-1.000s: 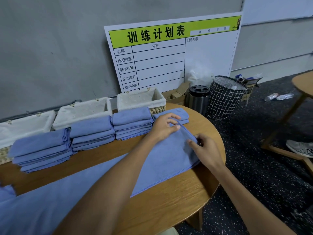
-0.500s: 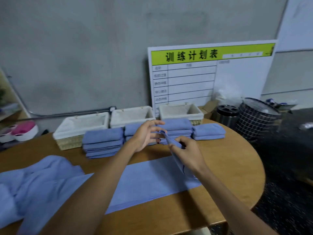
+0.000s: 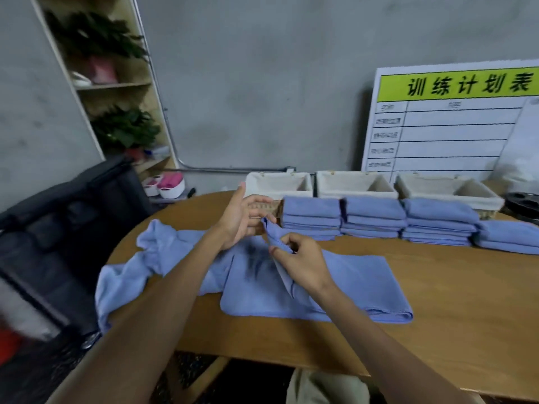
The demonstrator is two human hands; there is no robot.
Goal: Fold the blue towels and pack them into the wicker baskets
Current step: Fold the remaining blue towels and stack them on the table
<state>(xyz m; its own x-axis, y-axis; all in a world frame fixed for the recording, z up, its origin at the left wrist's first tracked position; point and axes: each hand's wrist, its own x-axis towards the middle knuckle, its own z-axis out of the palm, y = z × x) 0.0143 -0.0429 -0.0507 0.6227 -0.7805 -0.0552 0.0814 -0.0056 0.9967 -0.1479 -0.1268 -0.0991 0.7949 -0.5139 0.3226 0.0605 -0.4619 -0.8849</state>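
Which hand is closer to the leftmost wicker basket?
Left. The left hand is raised just in front of the leftmost wicker basket; the right hand is lower, pinching the towel.

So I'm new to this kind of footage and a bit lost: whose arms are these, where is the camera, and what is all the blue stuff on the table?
There is no machine here. A camera worn on a person's head looks forward and down, so the two bare arms reaching in from below are that person's own.

The right hand pinches a raised edge of the blue towel that lies half folded on the round wooden table. The left hand is held up beside that edge with straight fingers; whether it touches the cloth is hard to tell.

Left of the towel lies a crumpled heap of blue cloth. Behind it stand four stacks of folded towels, and behind those, three lined wicker baskets with nothing visible inside. A white board leans on the wall.
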